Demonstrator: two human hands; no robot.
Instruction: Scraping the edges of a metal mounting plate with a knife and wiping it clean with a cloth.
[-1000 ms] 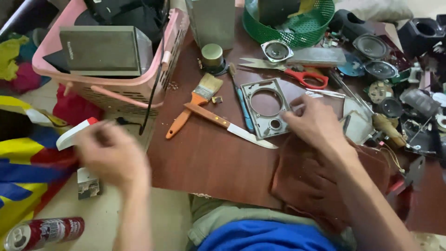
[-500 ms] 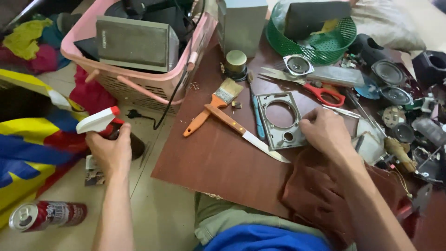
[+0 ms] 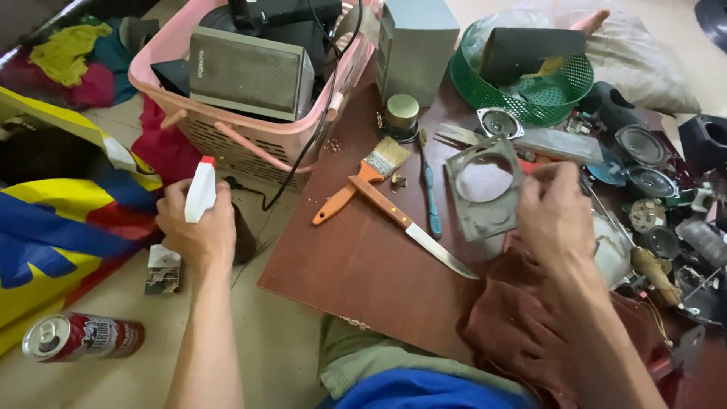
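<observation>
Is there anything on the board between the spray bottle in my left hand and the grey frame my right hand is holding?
Yes. Between the spray bottle and the grey frame lie an orange-handled paintbrush, a knife and a blue-handled tool.

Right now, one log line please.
left hand: grips spray bottle | right hand: holds grey frame | knife: on board
</observation>
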